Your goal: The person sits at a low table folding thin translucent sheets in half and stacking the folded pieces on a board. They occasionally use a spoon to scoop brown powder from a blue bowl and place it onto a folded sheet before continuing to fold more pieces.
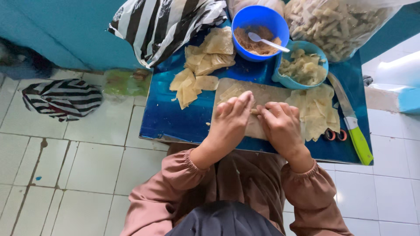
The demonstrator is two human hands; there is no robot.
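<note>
Bowls and knife crowding board

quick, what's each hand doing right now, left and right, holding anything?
Left hand: fingers flat, pressing a thin wrapper on the cutting board; not gripping.
Right hand: fingers curled over the same wrapper; whether it grips cannot be told.

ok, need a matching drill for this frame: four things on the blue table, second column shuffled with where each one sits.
Things:
1. knife with green handle
2. white spoon
3. cutting board
4. light blue bowl of pale pieces

Places:
A. under both hands
B. along the table's right edge
C. in the dark blue bowl of brown filling
D. right of the dark blue bowl, behind the board

Pairs: 1-B, 2-C, 3-A, 4-D

The left hand and right hand press side by side on something small on the board; what it is cannot be told.
</note>
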